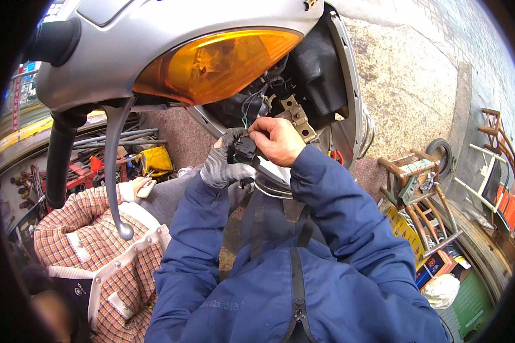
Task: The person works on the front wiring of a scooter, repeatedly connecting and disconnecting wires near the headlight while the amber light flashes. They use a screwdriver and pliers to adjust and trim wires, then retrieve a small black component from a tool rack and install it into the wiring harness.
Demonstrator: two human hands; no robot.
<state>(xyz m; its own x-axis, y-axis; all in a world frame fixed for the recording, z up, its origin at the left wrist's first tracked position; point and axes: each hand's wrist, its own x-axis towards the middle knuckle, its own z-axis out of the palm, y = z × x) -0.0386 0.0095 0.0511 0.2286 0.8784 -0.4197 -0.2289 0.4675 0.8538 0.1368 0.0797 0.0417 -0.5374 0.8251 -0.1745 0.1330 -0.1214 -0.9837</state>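
My left hand (226,167), in a grey work glove, is closed around a small boxy black part (245,150) with a ridged face. Bare, my right hand (280,143) pinches at the top of that part with thumb and fingers; what lies between the fingertips is hidden. Thin wires (245,116), one greenish, run down to this spot from the opened front of a silver scooter (106,74). Just beyond my right hand sits a brownish metal bracket (296,117). The amber lamp lens (212,66) is above both hands.
A brake lever (115,171) and black handlebar grip (61,166) hang at the left. Beside me a person in a checked jacket (114,274) holds a phone (146,188). A yellow bag (155,160) lies among tools. Wooden stools (409,177) and a tyre (439,155) stand right.
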